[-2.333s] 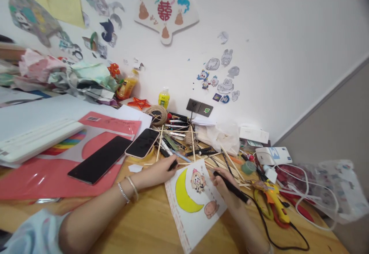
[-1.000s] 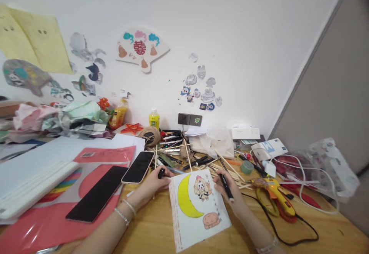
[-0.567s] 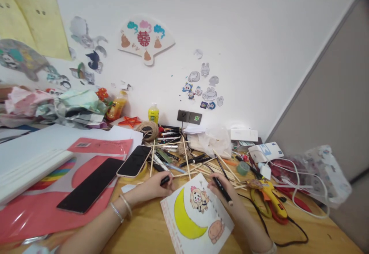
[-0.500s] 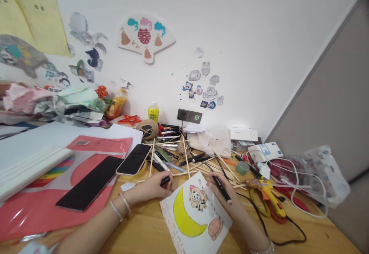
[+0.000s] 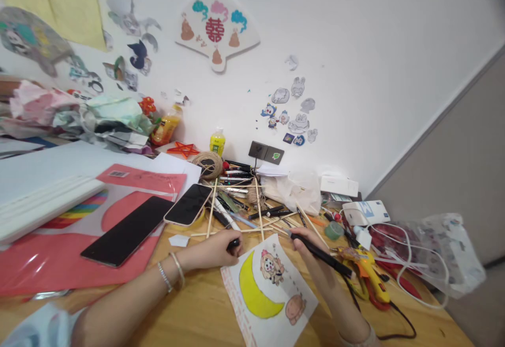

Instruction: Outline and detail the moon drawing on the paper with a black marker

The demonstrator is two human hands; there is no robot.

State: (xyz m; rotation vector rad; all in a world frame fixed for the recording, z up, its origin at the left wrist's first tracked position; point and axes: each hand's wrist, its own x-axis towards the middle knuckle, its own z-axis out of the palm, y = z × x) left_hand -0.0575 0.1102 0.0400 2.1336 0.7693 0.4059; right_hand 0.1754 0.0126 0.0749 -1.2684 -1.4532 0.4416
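A black marker [image 5: 325, 256] lies in the closed fingers of my right hand [image 5: 310, 244], above the right edge of the drawing. Its grey end points left, toward the wooden sticks. My left hand [image 5: 223, 249] is closed around a short black piece [image 5: 233, 244] that looks like a marker cap; most of it is hidden in the fingers. Between the hands, the drawing [image 5: 272, 331] rests on the table, with a yellow moon [image 5: 252, 297], a small cartoon figure and a brown shape. My left fingers are by its upper left edge.
Wooden sticks [image 5: 259, 210] and several pens lie behind the drawing. Two dark-screened devices, a phone [image 5: 189, 204] and a tablet [image 5: 128, 231], are at the left on a red plastic sleeve [image 5: 39, 276]. A yellow glue gun [image 5: 373, 276] with its cord sits at the right.
The marker in my right hand has turned, so more of its length shows, pointing right. My left hand has shifted slightly right. The camera view has tilted; the drawing stays in place.
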